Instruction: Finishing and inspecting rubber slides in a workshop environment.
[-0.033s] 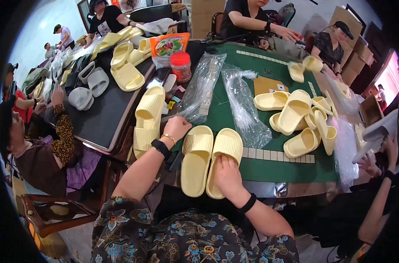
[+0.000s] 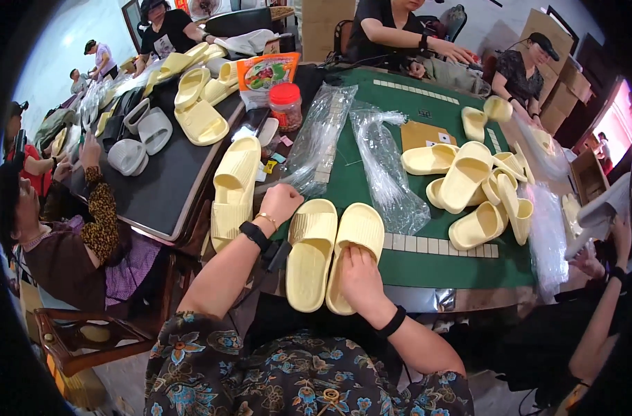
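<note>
Two pale yellow slippers stand side by side at the near table edge, toes away from me. My right hand (image 2: 361,277) has its fingers tucked in under the strap of the right slipper (image 2: 361,223), gripping it; the fingertips are hidden. Next to it the left slipper (image 2: 309,260) stands free of both hands. My left hand (image 2: 281,202) is curled closed just beyond it, by the lower end of a clear plastic bag (image 2: 323,142); what its fingers hold, if anything, is hidden. Another ribbed yellow pair (image 2: 234,180) lies to the left of that hand.
Several yellow slippers (image 2: 466,177) are heaped on the green mat (image 2: 406,267) at right, beside a second clear bag (image 2: 389,170). A red-lidded jar (image 2: 285,107) and an orange pouch (image 2: 267,73) stand behind. A dark table (image 2: 156,194) with more slippers is at left; co-workers sit around.
At the far right of the mat, two yellow slippers have shifted slightly toward me. A co-worker's hands at the right edge have moved a little. My own hands look still.
</note>
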`<action>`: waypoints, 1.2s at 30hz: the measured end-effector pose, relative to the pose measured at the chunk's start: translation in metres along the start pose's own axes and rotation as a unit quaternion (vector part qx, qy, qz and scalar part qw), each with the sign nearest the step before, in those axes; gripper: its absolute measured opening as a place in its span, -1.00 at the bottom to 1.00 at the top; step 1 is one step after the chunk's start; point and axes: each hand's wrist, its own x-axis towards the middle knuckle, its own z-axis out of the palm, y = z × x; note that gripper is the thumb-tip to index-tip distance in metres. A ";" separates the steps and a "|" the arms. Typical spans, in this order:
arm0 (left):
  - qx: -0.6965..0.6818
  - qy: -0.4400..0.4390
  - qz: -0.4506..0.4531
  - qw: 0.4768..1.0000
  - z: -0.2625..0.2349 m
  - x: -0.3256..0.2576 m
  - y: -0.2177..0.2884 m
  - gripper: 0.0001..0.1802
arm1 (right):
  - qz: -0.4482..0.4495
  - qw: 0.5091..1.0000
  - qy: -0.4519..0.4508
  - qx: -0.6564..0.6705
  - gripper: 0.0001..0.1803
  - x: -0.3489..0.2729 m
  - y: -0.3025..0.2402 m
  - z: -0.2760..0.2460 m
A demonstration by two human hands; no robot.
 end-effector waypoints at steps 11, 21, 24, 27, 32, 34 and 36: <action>-0.126 0.053 0.085 0.987 0.005 -0.010 0.036 -0.88 | -0.021 0.999 0.017 -0.017 -0.50 0.000 0.000 0.000; 0.031 0.009 -0.065 0.997 -0.013 0.023 -0.022 -0.56 | -0.005 0.999 -0.039 -0.003 -0.44 -0.001 -0.002 -0.003; -0.003 -0.067 -0.095 0.993 -0.009 0.018 -0.016 -0.47 | -0.007 1.000 -0.029 -0.008 -0.44 -0.002 0.000 -0.003; -0.043 -0.109 -0.097 0.988 -0.001 0.012 -0.015 -0.53 | -0.002 1.000 -0.025 -0.007 -0.44 -0.002 -0.001 -0.002; -0.096 0.017 0.053 0.994 -0.001 0.003 0.013 -0.76 | -0.007 1.000 -0.022 -0.012 -0.45 -0.001 -0.002 0.001; -0.129 0.006 0.094 0.987 -0.005 -0.001 0.038 -0.82 | -0.004 1.000 -0.018 -0.019 -0.46 -0.002 -0.001 0.002; -0.142 -0.016 0.128 0.981 0.001 0.001 0.046 -0.81 | -0.006 1.000 -0.013 -0.024 -0.46 -0.002 -0.001 0.004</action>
